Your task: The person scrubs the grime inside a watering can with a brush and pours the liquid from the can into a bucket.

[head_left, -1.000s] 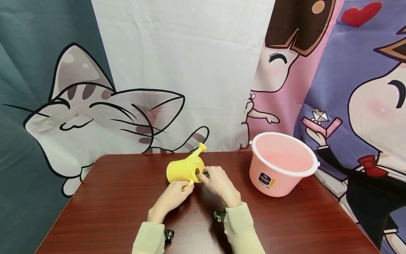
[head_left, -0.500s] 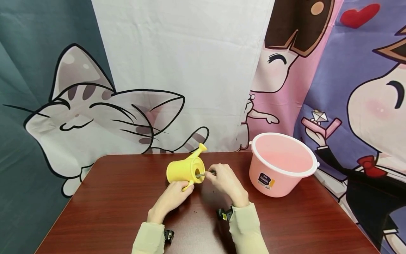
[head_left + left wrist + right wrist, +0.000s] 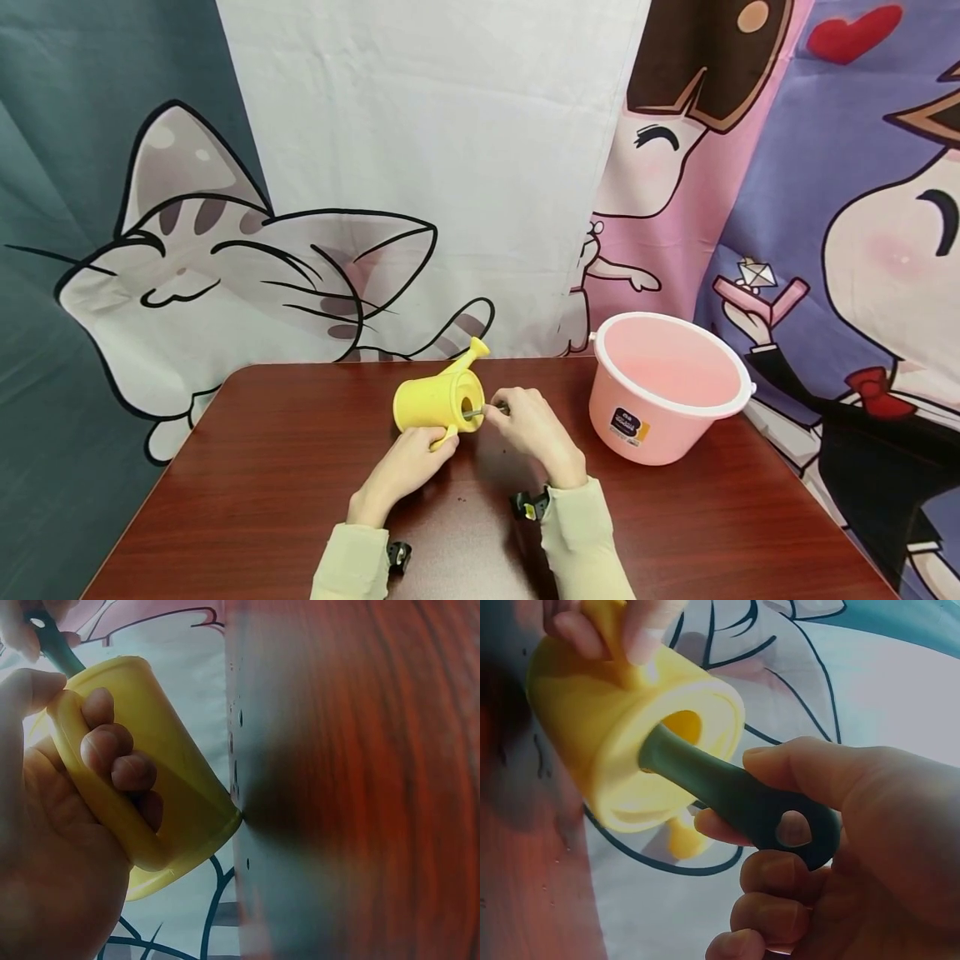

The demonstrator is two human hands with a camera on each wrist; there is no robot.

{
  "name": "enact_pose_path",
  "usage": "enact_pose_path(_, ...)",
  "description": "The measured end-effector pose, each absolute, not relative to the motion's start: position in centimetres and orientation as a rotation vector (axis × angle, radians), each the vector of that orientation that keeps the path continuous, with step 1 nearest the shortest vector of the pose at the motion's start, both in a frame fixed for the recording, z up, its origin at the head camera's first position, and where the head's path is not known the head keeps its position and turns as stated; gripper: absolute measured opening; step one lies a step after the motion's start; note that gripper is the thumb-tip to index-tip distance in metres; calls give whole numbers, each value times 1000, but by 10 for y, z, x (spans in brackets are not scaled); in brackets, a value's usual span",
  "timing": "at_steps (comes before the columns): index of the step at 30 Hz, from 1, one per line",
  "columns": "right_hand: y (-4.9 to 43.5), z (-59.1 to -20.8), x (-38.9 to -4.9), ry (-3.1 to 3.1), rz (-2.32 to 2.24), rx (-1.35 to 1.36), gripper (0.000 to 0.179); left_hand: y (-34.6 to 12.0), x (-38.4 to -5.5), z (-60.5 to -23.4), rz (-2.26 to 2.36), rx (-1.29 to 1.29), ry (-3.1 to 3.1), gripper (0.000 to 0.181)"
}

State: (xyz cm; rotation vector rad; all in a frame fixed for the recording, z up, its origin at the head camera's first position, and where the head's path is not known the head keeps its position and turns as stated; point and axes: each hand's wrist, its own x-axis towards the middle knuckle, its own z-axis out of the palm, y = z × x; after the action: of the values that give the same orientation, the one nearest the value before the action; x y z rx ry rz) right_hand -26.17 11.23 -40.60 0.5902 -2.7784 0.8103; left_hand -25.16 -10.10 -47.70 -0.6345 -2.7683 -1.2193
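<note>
A yellow watering can (image 3: 431, 402) is tipped on its side, its opening turned right and its spout (image 3: 467, 358) angled up and away. My left hand (image 3: 407, 467) holds it by the handle, fingers curled through the loop in the left wrist view. Part of a dark green handle (image 3: 739, 795) with a hole in its end sticks out of the can's round opening. My right hand (image 3: 870, 817) pinches this handle near the holed end, between thumb and fingers. The tool's far part is hidden inside the can, so its kind does not show.
A pink bucket (image 3: 675, 437) with a white rim stands at the right of the brown wooden table (image 3: 247, 483). Behind the table's far edge hangs a curtain (image 3: 450, 142) printed with a cartoon cat and people.
Over the first half second my right hand moved a little right, drawing more of the green handle out of the can. Since then hardly anything has moved; the left hand and can stay put.
</note>
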Motion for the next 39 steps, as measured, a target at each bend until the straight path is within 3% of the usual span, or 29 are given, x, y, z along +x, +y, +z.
enact_pose_path(17,95,-425,-269,-2815,859,619,16,-102,-253,-478,-1227,-635,-2757,40)
enact_pose_path(39,117,-408,-265,-2792,905,563,13,-103,-252,-477,-1245,-629,-2784,40)
